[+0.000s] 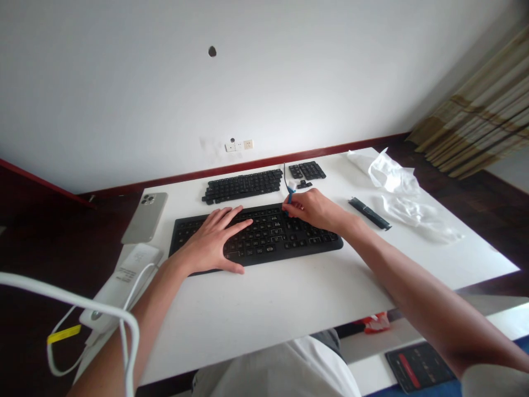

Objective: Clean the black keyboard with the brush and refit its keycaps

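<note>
Currently, a black keyboard (264,234) lies flat on a smooth white table (264,314), in front of the person. Hard, plastic-looking body; low slab with rounded corners; dark, gridded face, keys or sockets too small to tell apart. Long axis runs left to right, roughly parallel to the table's back edge, right end a touch farther off.

Left hand (210,240): spread over the keyboard's left half, fingers fanned, thumb at the near edge; it grips nothing. Right hand (312,207): fingers pinched on a slim blue-and-white tool (291,189) above the keyboard's far edge, right of middle. Tool stands steeply in the fingers, white end uppermost and away from the person; lower tip hidden. Hands well apart.

Behind the keyboard: a wide block of black keys (246,185), stepped at its ends, its long axis much like the keyboard's. A smaller block of keys (312,170) sits to its right, with a thin dark cable (285,173) between.

Right: a narrow black strip (369,213), slanting; beyond it, crinkled, translucent plastic wrapping (392,171). Left: a pale, glossy phone (144,218), camera side up, and a white power strip (124,281).
</note>
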Action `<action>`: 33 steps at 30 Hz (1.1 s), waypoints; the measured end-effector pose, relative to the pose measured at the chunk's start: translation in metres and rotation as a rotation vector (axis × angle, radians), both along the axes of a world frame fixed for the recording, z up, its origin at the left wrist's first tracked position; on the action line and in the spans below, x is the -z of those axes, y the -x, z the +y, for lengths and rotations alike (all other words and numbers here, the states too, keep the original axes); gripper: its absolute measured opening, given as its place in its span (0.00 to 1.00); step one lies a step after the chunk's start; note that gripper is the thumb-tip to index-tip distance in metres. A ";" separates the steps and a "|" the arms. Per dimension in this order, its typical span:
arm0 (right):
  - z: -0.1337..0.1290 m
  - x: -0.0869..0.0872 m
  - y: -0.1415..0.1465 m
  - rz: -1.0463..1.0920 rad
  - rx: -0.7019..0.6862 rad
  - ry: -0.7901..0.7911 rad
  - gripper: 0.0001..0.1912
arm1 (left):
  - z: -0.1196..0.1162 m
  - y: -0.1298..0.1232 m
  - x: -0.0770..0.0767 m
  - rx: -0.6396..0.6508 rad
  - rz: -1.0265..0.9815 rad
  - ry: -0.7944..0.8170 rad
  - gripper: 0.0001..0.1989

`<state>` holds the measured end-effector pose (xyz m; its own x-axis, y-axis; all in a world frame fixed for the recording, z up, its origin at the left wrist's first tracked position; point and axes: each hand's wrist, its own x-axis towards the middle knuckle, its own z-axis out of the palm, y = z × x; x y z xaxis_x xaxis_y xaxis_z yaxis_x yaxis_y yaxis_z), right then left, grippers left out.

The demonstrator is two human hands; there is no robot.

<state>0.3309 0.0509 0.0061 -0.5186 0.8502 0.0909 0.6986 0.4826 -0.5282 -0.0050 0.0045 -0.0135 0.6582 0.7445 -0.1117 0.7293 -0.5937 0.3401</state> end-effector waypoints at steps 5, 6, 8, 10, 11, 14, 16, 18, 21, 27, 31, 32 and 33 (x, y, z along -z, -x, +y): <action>0.003 -0.003 -0.007 0.037 -0.065 0.056 0.15 | 0.000 0.001 0.001 0.001 0.014 0.010 0.58; 0.004 -0.003 -0.008 0.029 -0.070 0.038 0.15 | 0.000 0.001 0.000 0.000 0.017 0.012 0.58; 0.004 -0.002 -0.009 0.018 -0.077 0.006 0.15 | 0.000 0.001 0.000 0.001 0.022 0.014 0.58; 0.005 -0.002 -0.009 0.025 -0.087 -0.005 0.15 | 0.000 0.001 0.000 0.003 0.021 0.014 0.58; 0.005 -0.001 -0.010 0.031 -0.092 -0.006 0.15 | 0.000 0.001 0.000 0.004 0.019 0.014 0.58; 0.005 -0.002 -0.011 0.032 -0.106 -0.006 0.15 | 0.000 0.001 0.000 0.004 0.021 0.013 0.58; 0.004 -0.003 -0.011 0.022 -0.107 -0.014 0.14 | 0.000 0.001 0.000 0.002 0.029 0.014 0.58; 0.004 -0.004 -0.011 0.011 -0.106 -0.028 0.14 | 0.000 0.001 -0.001 -0.001 0.033 0.017 0.58; 0.003 -0.004 -0.010 -0.010 -0.082 -0.054 0.12 | 0.000 0.000 -0.001 -0.005 0.037 0.021 0.59; -0.002 -0.004 -0.006 -0.069 -0.045 -0.114 0.14 | -0.001 -0.001 -0.002 -0.014 0.049 0.024 0.58; -0.004 -0.004 -0.005 -0.131 -0.026 -0.116 0.17 | -0.001 -0.001 -0.001 -0.015 0.045 0.020 0.58; -0.004 -0.004 -0.005 -0.132 -0.020 -0.106 0.16 | -0.001 -0.001 -0.001 -0.015 0.046 0.020 0.58; -0.004 -0.005 -0.005 -0.130 -0.013 -0.095 0.16 | -0.001 -0.001 -0.001 -0.015 0.047 0.020 0.58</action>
